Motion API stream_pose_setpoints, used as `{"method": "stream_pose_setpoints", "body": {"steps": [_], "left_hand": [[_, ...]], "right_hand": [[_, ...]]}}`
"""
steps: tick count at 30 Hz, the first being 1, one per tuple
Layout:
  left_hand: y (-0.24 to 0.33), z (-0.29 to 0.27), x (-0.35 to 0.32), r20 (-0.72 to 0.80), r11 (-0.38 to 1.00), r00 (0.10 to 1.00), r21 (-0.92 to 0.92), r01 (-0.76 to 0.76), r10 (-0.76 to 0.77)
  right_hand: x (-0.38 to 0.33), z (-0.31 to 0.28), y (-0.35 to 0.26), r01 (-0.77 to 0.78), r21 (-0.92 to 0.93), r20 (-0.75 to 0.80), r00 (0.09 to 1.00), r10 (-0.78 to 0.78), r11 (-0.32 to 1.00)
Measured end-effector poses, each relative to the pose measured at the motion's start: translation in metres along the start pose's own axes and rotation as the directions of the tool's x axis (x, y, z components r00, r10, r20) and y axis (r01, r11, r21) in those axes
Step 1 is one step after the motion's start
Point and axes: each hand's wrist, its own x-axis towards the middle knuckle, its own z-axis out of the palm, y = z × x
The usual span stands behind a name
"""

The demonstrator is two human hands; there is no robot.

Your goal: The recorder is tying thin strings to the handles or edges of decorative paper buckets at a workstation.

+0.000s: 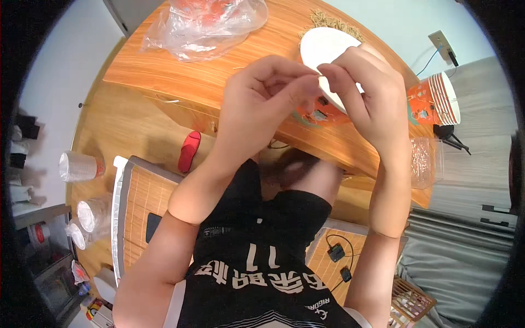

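Over the table's near edge, my left hand (pixel 256 104) and my right hand (pixel 378 95) meet with thumbs and forefingers pinched. A pale bit shows at their fingertips, too small to name. Just behind and below the fingers stands a large paper tub (pixel 324 44), white inside, with an orange printed outside. My right hand covers part of its rim. A loose pile of thin tan strands (pixel 333 23) lies on the table behind the tub.
A wood-grain table (pixel 164 74) holds a clear plastic bag (pixel 210 33) with orange-red contents. To the right are a stack of orange paper tubs (pixel 437 98) and a clear plastic container (pixel 424 158). A red slipper (pixel 189 151) and wrapped stacks (pixel 79 167) are on the floor at left.
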Motion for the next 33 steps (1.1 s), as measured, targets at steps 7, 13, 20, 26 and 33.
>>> {"method": "stream_pose_setpoints", "body": {"steps": [7,13,20,26,33], "left_hand": [[-0.017,-0.003,-0.019,-0.208,0.909,0.973,0.418,-0.003,0.098],[-0.03,0.003,-0.024,-0.243,0.767,0.931,0.639,-0.057,0.272],[-0.028,0.012,-0.023,-0.185,0.683,0.941,0.728,-0.062,0.282],[-0.028,0.01,-0.022,-0.165,0.675,0.939,0.732,-0.088,0.302],[-0.027,0.014,-0.021,-0.18,0.682,0.939,0.728,-0.074,0.295]], "right_hand": [[-0.014,-0.008,0.015,-0.312,0.26,0.17,0.946,0.274,0.914],[-0.017,-0.017,0.03,-0.378,0.131,0.395,0.868,0.302,0.916],[-0.017,-0.015,0.035,-0.327,0.167,0.489,0.847,0.21,0.93],[-0.013,-0.016,0.035,-0.292,0.191,0.519,0.84,0.156,0.937],[-0.015,-0.016,0.039,-0.277,0.189,0.526,0.839,0.141,0.942]]}}
